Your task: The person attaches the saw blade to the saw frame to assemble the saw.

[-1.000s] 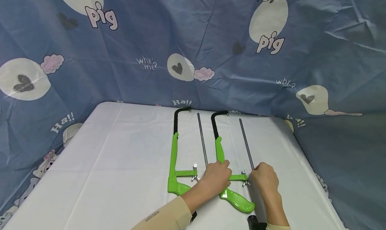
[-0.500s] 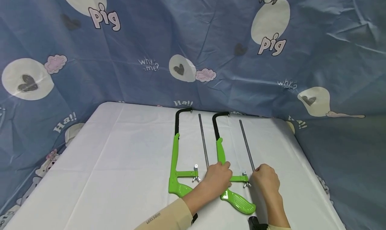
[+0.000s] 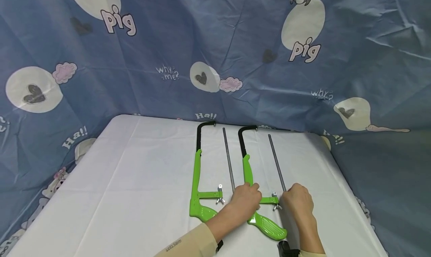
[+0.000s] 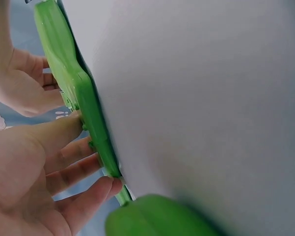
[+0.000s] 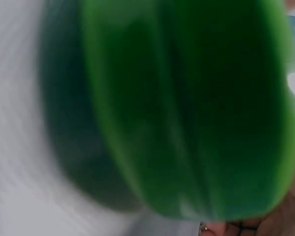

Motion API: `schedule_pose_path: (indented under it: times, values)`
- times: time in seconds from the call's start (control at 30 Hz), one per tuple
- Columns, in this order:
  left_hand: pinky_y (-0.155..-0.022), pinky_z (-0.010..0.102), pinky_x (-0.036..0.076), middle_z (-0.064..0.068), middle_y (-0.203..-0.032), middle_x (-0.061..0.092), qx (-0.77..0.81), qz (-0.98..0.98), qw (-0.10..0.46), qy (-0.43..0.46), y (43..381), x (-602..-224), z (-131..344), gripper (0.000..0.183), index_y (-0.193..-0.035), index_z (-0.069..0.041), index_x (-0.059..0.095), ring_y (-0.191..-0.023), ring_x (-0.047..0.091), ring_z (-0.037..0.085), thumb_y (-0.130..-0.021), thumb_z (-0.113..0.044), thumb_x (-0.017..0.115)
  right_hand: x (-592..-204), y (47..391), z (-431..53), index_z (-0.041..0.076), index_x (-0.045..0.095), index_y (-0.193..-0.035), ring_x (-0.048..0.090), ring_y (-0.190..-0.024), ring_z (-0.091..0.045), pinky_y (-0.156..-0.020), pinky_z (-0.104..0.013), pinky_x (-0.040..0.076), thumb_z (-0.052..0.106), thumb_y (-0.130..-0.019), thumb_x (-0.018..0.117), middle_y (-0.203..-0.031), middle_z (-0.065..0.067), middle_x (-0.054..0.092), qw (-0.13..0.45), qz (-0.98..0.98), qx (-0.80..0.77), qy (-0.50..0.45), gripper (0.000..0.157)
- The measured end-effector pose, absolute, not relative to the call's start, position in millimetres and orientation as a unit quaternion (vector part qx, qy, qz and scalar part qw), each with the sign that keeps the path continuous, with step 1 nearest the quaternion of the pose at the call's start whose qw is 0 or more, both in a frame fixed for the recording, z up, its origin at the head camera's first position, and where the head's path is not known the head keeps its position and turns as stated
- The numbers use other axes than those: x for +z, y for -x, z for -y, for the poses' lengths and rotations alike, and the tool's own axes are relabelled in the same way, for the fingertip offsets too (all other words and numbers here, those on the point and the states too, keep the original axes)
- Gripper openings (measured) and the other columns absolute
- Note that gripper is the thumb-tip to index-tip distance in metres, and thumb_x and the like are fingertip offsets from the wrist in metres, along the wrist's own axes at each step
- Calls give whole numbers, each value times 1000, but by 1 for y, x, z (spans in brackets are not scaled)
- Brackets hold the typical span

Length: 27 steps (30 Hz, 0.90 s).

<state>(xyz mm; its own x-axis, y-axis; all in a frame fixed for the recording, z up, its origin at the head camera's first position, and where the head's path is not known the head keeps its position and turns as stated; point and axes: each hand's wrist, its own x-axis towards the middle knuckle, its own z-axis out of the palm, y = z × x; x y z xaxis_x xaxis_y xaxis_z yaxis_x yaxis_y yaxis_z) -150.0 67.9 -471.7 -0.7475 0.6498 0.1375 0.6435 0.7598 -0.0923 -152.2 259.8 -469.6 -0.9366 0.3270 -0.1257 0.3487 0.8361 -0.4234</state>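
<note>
Two hacksaw frames lie side by side, the left frame (image 3: 194, 182) and the right frame (image 3: 247, 171), green with black hooked far ends. My left hand (image 3: 245, 202) grips the right frame near its crossbar (image 3: 269, 200); the left wrist view shows thumb and fingers (image 4: 68, 130) around the green bar. Beside each frame lies a slim grey hacksaw blade. My right hand (image 3: 299, 202) pinches the near end of the right blade (image 3: 277, 161), just right of the crossbar's wing nut (image 3: 277, 205). The left blade (image 3: 228, 156) runs behind my left hand, its near end hidden.
A white cloth (image 3: 144, 174) covers the table under the tools. Behind it hangs a blue printed curtain (image 3: 161, 36). The right frame's handle (image 3: 269, 227) lies between my forearms and fills most of the right wrist view, blurred.
The whole head view has shifted slightly right and down. Both hands keep their places and holds on the right frame and blade.
</note>
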Motion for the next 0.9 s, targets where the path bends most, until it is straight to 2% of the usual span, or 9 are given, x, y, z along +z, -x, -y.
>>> schedule_pose_path:
  times: [0.17,0.37,0.53,0.63,0.77,0.9]
  values:
    - [-53,21,50,-6,-86,62,23,935,79,346,150,-472,-67,28,-92,-22,77,-71,54,9,-84,-49,74,-470,152,-260,-4,68,-74,57,-59,-28,-48,-37,43,2,-76,52,-75,-22,66,14,-955,-239,-175,17]
    - [-54,20,50,-6,-87,63,22,934,74,349,148,-470,-66,28,-92,-22,77,-71,54,9,-84,-48,74,-475,152,-261,-3,61,-87,58,-67,-30,-54,-38,43,6,-82,53,-83,-22,65,15,-952,-253,-172,13]
    - [-55,21,51,-6,-87,64,26,933,74,350,148,-469,-66,28,-93,-22,77,-71,54,9,-84,-49,74,-476,153,-264,-4,61,-99,61,-81,-36,-68,-46,48,6,-82,52,-95,-24,66,23,-953,-257,-160,22]
    - [-54,21,50,-6,-87,63,27,933,73,351,149,-470,-66,29,-93,-22,77,-71,54,9,-84,-49,74,-476,153,-266,-2,63,-95,60,-80,-33,-65,-41,46,6,-80,54,-91,-21,66,25,-951,-268,-155,19]
    - [-54,21,50,-6,-86,63,28,932,78,353,150,-471,-65,29,-93,-21,77,-71,54,9,-84,-49,73,-476,153,-268,3,61,-86,55,-72,-27,-56,-32,37,5,-78,54,-81,-14,63,20,-947,-280,-156,10]
    - [-53,21,49,-6,-86,63,25,931,81,356,151,-471,-65,30,-93,-21,77,-71,54,8,-85,-50,73,-476,154,-270,1,60,-87,54,-72,-26,-56,-30,37,4,-80,54,-80,-13,62,1,-945,-293,-145,10]
